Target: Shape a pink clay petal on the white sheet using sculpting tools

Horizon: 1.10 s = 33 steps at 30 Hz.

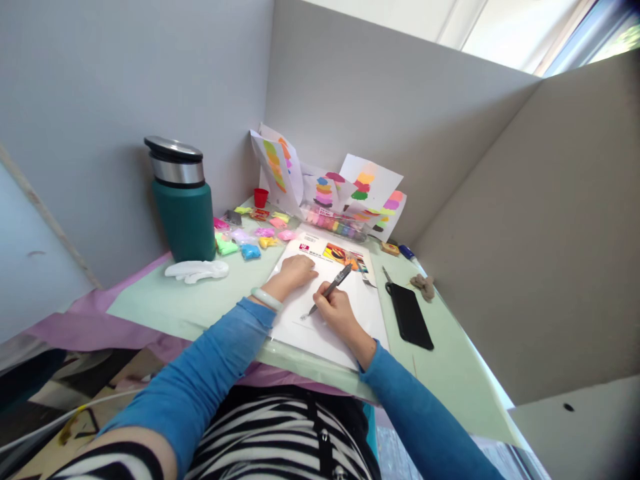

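Observation:
A white sheet of paper (pixel 295 333) lies before me, with a small grey mark close to the pen tip and a faint line below it. My right hand (pixel 337 310) is closed around a dark grey pen (pixel 336 281), its tip down at the paper. My left hand (pixel 297 270) rests on the upper left of the sheet, palm down and holding nothing, its fingers partly hidden. Above the sheet shows a printed pad cover (pixel 320 250) with a colourful picture. To the right of the sheet lies a black phone-like slab (pixel 410 317).
A green bottle (pixel 185 217) and a white crumpled piece (pixel 197 271) stand at left. Several colourful packets (pixel 251 252), a red cup (pixel 261 197) and painted papers (pixel 370 180) are at the back. A brown lump (pixel 423 287) lies right. Grey partitions (pixel 350 93) enclose the table.

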{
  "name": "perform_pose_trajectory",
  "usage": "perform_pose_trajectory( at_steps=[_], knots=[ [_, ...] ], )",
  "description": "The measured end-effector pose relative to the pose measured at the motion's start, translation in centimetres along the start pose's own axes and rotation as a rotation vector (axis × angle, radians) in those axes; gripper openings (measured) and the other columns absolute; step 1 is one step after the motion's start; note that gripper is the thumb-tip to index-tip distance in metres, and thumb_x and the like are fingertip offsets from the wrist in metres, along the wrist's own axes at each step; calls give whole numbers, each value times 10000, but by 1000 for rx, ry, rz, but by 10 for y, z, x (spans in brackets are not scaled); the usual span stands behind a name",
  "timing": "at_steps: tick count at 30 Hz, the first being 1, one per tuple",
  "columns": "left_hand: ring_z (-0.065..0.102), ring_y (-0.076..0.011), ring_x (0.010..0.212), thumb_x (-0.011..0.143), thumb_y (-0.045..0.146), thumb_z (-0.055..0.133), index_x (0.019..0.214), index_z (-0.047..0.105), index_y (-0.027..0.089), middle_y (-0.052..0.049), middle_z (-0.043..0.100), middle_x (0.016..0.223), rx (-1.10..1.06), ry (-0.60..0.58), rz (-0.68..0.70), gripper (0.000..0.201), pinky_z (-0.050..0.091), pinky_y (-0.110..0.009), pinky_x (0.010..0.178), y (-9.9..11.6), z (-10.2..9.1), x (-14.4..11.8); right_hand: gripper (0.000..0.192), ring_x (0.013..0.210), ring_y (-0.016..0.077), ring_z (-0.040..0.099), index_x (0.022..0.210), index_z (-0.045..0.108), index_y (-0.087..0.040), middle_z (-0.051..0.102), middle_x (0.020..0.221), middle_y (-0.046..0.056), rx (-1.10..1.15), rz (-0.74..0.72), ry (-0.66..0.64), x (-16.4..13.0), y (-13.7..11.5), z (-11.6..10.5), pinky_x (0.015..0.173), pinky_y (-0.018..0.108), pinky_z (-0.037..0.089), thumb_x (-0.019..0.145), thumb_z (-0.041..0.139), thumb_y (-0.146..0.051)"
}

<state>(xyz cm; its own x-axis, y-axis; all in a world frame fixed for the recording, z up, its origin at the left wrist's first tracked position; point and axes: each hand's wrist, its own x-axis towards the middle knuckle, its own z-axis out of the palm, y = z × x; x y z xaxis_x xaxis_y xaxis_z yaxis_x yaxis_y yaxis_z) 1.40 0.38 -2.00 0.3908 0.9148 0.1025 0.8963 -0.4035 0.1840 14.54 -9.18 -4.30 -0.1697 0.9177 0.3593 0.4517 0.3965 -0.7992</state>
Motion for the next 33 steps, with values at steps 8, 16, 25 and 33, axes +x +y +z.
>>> perform_pose_trajectory(
  at_steps=[8, 16, 25, 33],
  knots=[
    [599, -237, 1045, 843, 426, 463, 1052, 674, 219, -97, 662, 1119, -13, -1, -4, 363, 457, -305, 850, 1, -2, -2, 142, 490, 107, 425, 626, 465, -200, 444, 509, -53, 3, 1, 14, 0, 0, 0, 511, 224, 330, 751, 483, -263],
    [600, -227, 1038, 842, 418, 459, 1046, 678, 219, -92, 666, 1113, -7, 3, -5, 359, 458, -291, 841, 2, -2, -2, 148, 489, 106, 424, 637, 465, -200, 444, 517, -52, -2, -2, 17, 0, 0, 0, 516, 226, 336, 763, 483, -275],
    [594, -230, 1057, 842, 421, 468, 1064, 673, 225, -89, 658, 1141, -12, -12, -14, 361, 454, -292, 855, 1, -1, -1, 137, 500, 110, 436, 621, 462, -200, 451, 512, -50, 17, 6, 2, 1, 1, 0, 518, 227, 342, 741, 479, -264],
    [599, -234, 1042, 837, 424, 462, 1068, 673, 223, -92, 666, 1118, -8, 4, -13, 372, 459, -292, 833, 1, 0, -1, 136, 484, 105, 418, 634, 465, -200, 441, 511, -53, -4, 7, 20, 1, 1, 0, 509, 227, 328, 751, 480, -267]
  ],
)
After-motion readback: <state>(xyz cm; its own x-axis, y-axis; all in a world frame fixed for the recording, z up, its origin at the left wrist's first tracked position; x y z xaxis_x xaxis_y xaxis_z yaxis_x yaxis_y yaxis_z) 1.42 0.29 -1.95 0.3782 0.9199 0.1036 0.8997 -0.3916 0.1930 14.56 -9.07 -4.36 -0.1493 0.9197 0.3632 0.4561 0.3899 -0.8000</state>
